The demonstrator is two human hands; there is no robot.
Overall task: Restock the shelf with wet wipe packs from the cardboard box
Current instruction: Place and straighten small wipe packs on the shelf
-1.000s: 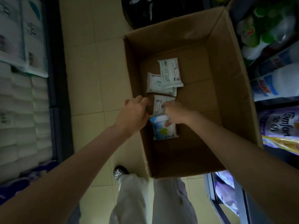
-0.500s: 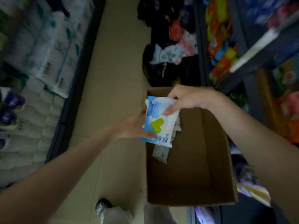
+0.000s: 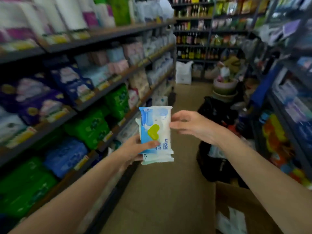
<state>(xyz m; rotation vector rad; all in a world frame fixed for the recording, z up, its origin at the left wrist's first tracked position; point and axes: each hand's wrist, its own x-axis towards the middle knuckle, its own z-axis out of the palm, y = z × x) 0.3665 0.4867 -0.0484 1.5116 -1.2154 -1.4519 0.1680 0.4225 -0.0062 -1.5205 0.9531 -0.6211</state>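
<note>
Shop aisle, blurred throughout. Along the left, long shelves [image 3: 104,92] stacked in tiers with soft packs: white and purple rolls up top, dark blue and pink packs in the middle, green packs [image 3: 91,127] and blue ones lower down. On the right, more shelving [image 3: 290,105] with blue, orange and yellow goods, too smeared to read. Tan floor [image 3: 162,191] running down the middle to a far rack of bottles [image 3: 194,41]. Black bags [image 3: 217,114] heaped on the floor right of centre, stacked basins [image 3: 224,88] behind them.

Bottom right, near corner of the cardboard box [image 3: 236,200], flap open, something white and crumpled inside, half hidden by the right forearm.

Mid-frame, above the floor and well apart from the box, held upright: wet wipe packs [image 3: 157,130], blue and white with a green heart on the front one, at least one more pack tucked behind it, lower edge peeking out underneath.

Left hand [image 3: 135,151] clamped on the bottom of the packs, thumb across the front face, fingers hidden behind. Right hand [image 3: 190,125] just beside the packs' right edge, fingers loosely spread, fingertips at or touching the edge; contact hard to tell through the blur, nothing gripped.
</note>
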